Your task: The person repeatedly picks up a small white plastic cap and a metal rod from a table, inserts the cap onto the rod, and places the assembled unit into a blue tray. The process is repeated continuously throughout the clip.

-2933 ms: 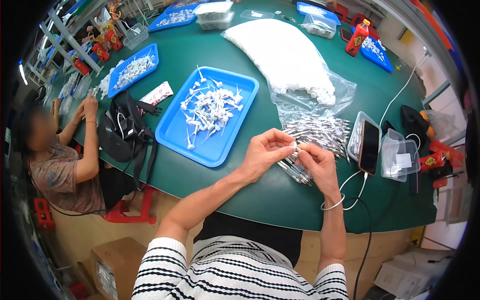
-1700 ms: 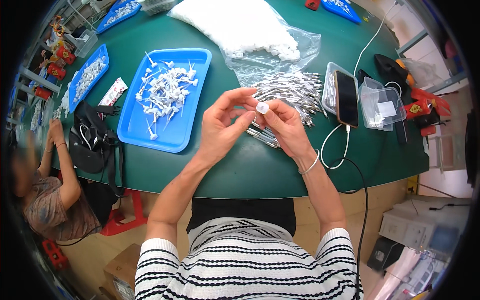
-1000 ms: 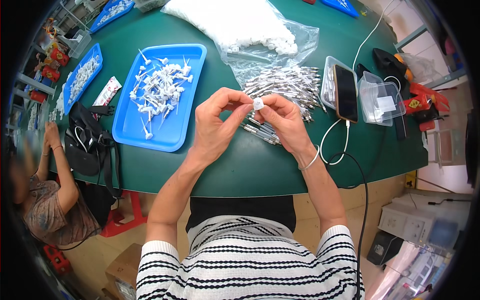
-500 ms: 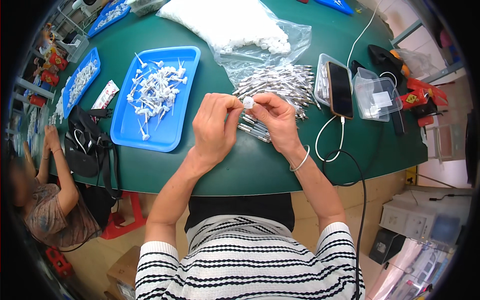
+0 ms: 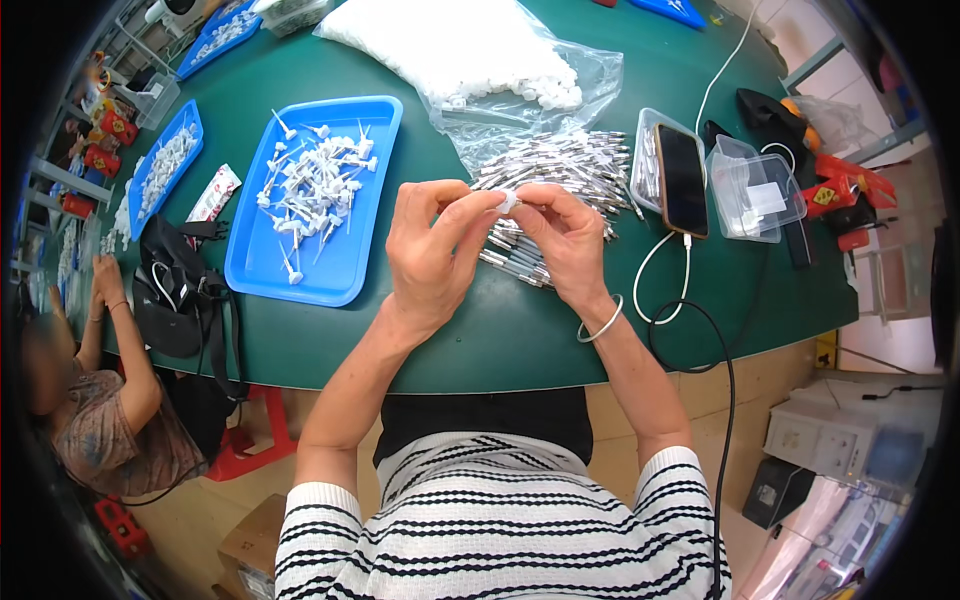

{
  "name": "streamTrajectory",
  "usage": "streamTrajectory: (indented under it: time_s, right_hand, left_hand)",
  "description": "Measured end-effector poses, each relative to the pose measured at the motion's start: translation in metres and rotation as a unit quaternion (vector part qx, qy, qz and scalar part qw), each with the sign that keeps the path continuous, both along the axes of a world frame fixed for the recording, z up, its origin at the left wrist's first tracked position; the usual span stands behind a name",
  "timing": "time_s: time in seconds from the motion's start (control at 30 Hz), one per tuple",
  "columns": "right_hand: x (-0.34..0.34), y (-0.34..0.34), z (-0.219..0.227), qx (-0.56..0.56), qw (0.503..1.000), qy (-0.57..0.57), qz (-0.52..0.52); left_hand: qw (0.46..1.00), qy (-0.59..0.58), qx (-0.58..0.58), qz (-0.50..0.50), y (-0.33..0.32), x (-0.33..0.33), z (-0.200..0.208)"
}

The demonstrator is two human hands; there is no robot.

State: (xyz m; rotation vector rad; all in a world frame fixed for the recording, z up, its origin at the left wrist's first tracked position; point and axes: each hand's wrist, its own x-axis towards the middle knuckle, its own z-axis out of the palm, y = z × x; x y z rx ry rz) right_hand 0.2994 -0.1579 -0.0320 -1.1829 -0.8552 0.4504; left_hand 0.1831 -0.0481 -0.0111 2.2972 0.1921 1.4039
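Observation:
Between my fingertips is a small white plastic cap [image 5: 509,202], held above the table. My left hand [image 5: 432,245] pinches it from one side, and my right hand [image 5: 566,240] grips it from the other. Fingers cover much of the cap, so I cannot see whether a rod is joined to it. Just beyond my hands lies a heap of thin silvery rods [image 5: 560,165], some of them under my right hand. To the left, a blue tray [image 5: 258,262] holds white caps with thin stems [image 5: 318,185].
A clear plastic bag of white caps [image 5: 470,60] spills open at the back. On the right are a phone [image 5: 682,185] on a clear box, a cable, and another clear box [image 5: 755,195]. A black bag [image 5: 170,290] lies left, near another person's hands [image 5: 107,280].
My left fingers have closed further over the white cap, which has turned and shows less of its round face. Both hands have shifted slightly to the right.

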Motion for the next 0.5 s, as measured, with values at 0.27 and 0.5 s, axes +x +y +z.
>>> streamTrajectory:
  time_s: [0.27, 0.5]
  right_hand:
    - [-0.0040, 0.0003, 0.0007, -0.009, 0.999, -0.032, -0.039]
    - [0.0019, 0.0014, 0.0021, -0.007, 0.963, -0.245, -0.110]
  left_hand:
    - [1.000, -0.011, -0.018, -0.005, 0.0020, -0.0003, 0.0002]
    - [0.969, 0.046, -0.224, -0.091, 0.0045, -0.0046, -0.0025]
